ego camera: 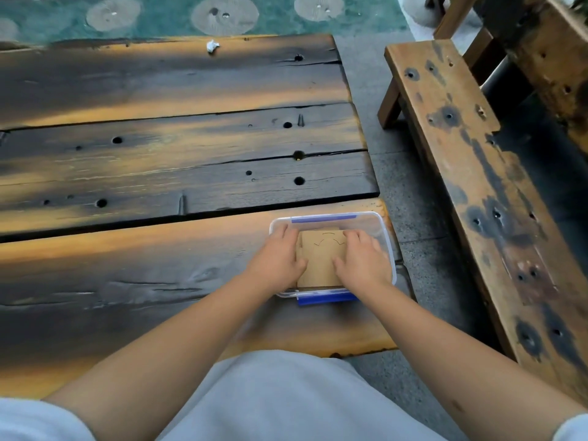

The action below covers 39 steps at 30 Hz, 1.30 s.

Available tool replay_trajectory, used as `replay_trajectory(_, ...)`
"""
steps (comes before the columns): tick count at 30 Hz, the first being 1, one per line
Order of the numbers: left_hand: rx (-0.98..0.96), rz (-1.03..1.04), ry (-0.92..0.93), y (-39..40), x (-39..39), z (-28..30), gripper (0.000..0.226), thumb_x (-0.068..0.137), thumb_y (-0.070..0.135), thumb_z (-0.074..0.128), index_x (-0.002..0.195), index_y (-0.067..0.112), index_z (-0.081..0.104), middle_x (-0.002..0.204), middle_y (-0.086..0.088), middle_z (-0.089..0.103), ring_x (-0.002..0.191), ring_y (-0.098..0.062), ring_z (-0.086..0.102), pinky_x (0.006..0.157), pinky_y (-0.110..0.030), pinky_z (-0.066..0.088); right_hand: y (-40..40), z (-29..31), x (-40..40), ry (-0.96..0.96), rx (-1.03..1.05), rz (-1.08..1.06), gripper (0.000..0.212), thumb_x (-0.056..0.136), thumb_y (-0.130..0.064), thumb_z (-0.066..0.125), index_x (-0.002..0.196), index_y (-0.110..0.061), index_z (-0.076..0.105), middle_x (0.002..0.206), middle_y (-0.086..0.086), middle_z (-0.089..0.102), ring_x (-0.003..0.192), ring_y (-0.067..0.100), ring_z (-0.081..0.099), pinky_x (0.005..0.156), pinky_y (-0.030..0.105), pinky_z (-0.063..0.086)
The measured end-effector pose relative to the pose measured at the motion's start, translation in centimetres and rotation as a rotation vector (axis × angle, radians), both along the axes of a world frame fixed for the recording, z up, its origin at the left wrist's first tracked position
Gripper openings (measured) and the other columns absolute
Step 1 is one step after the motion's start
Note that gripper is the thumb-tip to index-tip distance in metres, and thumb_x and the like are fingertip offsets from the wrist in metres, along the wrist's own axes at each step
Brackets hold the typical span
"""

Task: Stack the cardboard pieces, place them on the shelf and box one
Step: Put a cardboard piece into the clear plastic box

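While your left hand (276, 260) and right hand (362, 261) press flat, fingers spread, gripping nothing, cardboard piece (319, 261) inside clear plastic box (372, 222), wooden table (159, 173).

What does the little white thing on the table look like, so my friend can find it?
Start at the big dark wooden table and look to its far edge, away from the clear plastic box. There lies a small crumpled white scrap, the only white thing on the planks.

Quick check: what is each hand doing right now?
Left hand: open, fingers flat on the cardboard piece inside the clear plastic box.
Right hand: open, flat on the same cardboard piece, no closed grip.
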<state>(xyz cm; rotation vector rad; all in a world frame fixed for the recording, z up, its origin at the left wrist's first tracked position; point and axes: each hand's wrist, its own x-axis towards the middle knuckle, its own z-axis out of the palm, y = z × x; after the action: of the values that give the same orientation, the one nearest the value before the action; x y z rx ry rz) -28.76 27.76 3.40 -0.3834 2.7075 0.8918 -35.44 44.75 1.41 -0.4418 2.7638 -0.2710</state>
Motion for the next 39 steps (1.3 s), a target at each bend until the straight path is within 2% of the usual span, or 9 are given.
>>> replay_trajectory(2, -0.128, -0.017, 0.028, -1.3, 1.8, 0.9, 0.064, 0.086, 0.040, 0.058, 0.141, 0.021, 0.032, 0.154, -0.010, 0.025, 0.141, -0.029, 0.027, 0.110, -0.042, 0.035, -0.9, 0.7, 0.8, 0.034, -0.007, 0.083, 0.060, 0.086, -0.050, 0.057, 0.137, -0.023, 0.041, 0.148, 0.001, 0.040, 0.135, 0.025, 0.036, 0.109, 0.046, 0.032)
replay_trajectory(4, -0.263, -0.013, 0.004, -2.5, 3.4, 1.3, 0.072, 0.085, 0.052, 0.051, 0.146, 0.025, 0.023, 0.160, -0.010, 0.013, 0.147, -0.028, 0.012, 0.114, -0.045, 0.029, -1.9, 1.4, 1.4, 0.054, 0.007, 0.152, 0.067, 0.085, -0.059, 0.053, 0.141, -0.028, 0.037, 0.156, 0.001, 0.030, 0.143, 0.024, 0.027, 0.114, 0.050, 0.022)
replay_trajectory(8, -0.460, 0.042, -0.066, -4.7, 6.5, 1.5, 0.091, 0.074, 0.076, 0.035, 0.151, 0.036, 0.004, 0.163, -0.007, -0.006, 0.148, -0.033, -0.002, 0.112, -0.058, 0.022, -4.4, 2.4, 2.5, 0.056, 0.021, 0.275, 0.086, 0.078, -0.075, 0.043, 0.150, -0.032, 0.022, 0.164, 0.001, 0.010, 0.150, 0.025, 0.009, 0.114, 0.056, 0.017)
replay_trajectory(11, -0.512, 0.111, -0.089, -6.1, 8.6, 1.5, 0.096, 0.069, 0.086, 0.024, 0.150, 0.040, -0.002, 0.162, -0.006, -0.012, 0.148, -0.034, -0.008, 0.108, -0.065, 0.018, -6.1, 2.8, 3.4, 0.057, 0.042, 0.346, 0.098, 0.071, -0.086, 0.032, 0.152, -0.034, 0.012, 0.165, 0.000, 0.001, 0.150, 0.027, 0.002, 0.114, 0.059, 0.012)
replay_trajectory(17, -0.531, 0.196, -0.097, -8.7, 12.4, 2.5, 0.101, 0.065, 0.092, 0.014, 0.151, 0.039, -0.001, 0.162, -0.006, -0.015, 0.147, -0.034, -0.012, 0.108, -0.068, 0.013, -9.1, 2.6, 5.8, 0.071, 0.036, 0.414, 0.113, 0.057, -0.100, 0.006, 0.152, -0.040, -0.001, 0.165, -0.002, -0.008, 0.150, 0.029, -0.007, 0.114, 0.061, 0.007)
replay_trajectory(21, -0.532, 0.214, -0.083, -10.1, 13.7, 3.2, 0.102, 0.065, 0.092, 0.014, 0.151, 0.038, -0.001, 0.161, -0.005, -0.018, 0.147, -0.032, -0.015, 0.109, -0.068, 0.012, -10.3, 2.6, 7.0, 0.087, 0.076, 0.417, 0.117, 0.054, -0.101, 0.006, 0.153, -0.038, 0.001, 0.164, -0.001, -0.009, 0.149, 0.030, -0.008, 0.112, 0.061, 0.012)
replay_trajectory(26, -0.531, 0.202, -0.022, -12.1, 14.6, 3.8, 0.100, 0.066, 0.089, 0.019, 0.151, 0.038, 0.005, 0.163, -0.005, -0.011, 0.148, -0.032, -0.009, 0.110, -0.066, 0.013, -11.3, 2.7, 8.4, 0.112, 0.112, 0.387, 0.115, 0.057, -0.099, 0.013, 0.153, -0.038, 0.001, 0.164, -0.001, -0.010, 0.149, 0.031, -0.009, 0.111, 0.061, 0.013)
replay_trajectory(33, -0.483, 0.080, 0.063, -13.4, 14.2, 4.3, 0.101, 0.069, 0.086, 0.023, 0.152, 0.031, 0.005, 0.163, -0.009, 0.001, 0.148, -0.030, -0.004, 0.112, -0.061, 0.015, -10.9, 3.3, 11.2, 0.116, 0.102, 0.250, 0.115, 0.058, -0.099, 0.014, 0.153, -0.035, 0.001, 0.164, 0.001, -0.012, 0.150, 0.028, -0.009, 0.113, 0.061, 0.010)
replay_trajectory(39, -0.454, -0.191, 0.147, -11.2, 12.3, 4.8, 0.103, 0.069, 0.088, 0.021, 0.152, 0.031, 0.004, 0.163, -0.008, 0.003, 0.149, -0.029, -0.002, 0.113, -0.060, 0.013, -8.1, 3.6, 14.7, 0.092, 0.080, 0.000, 0.113, 0.061, -0.099, 0.003, 0.154, -0.035, -0.002, 0.164, 0.000, -0.010, 0.150, 0.025, -0.007, 0.114, 0.060, 0.007)
